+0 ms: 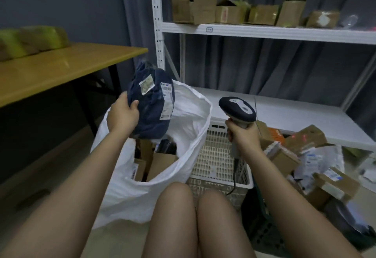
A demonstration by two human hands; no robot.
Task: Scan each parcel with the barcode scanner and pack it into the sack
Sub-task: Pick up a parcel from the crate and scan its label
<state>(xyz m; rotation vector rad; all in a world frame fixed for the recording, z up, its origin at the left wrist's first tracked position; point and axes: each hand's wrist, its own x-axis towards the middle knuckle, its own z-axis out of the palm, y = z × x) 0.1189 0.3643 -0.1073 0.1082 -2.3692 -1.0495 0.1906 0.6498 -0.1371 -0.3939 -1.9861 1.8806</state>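
My left hand grips a dark blue soft parcel with white labels, held up over the open mouth of the white sack. Inside the sack lie several cardboard boxes. My right hand holds the barcode scanner by its handle, to the right of the sack, its head pointing away from me. Its cable hangs down over a white crate. A pile of cardboard and bagged parcels lies at the right, with red scanner light on one box.
A white perforated plastic crate stands between the sack and the parcel pile. A white metal shelf unit holds several cardboard boxes at the back. A wooden table with taped parcels is at the left. My knees are at the bottom centre.
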